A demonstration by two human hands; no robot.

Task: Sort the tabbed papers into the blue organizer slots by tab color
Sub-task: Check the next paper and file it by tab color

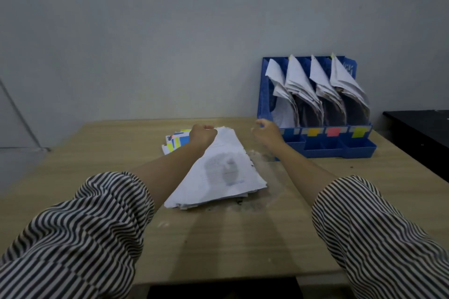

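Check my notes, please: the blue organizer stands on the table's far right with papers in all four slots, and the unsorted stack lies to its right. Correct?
Not quite. The head view shows the unsorted stack lying to the left of the blue organizer, under the left hand. The rest holds: it stands on the table's far right, papers in all four slots.

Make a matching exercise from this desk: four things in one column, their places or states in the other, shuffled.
Things:
1. paper stack
2. organizer
3. left hand
4. red label

Places or states:
A. stands at the table's right rear
B. lies flat mid-table
C. on the organizer's front, between the orange and green labels
D. at the stack's far end

Pairs: 1-B, 2-A, 3-D, 4-C
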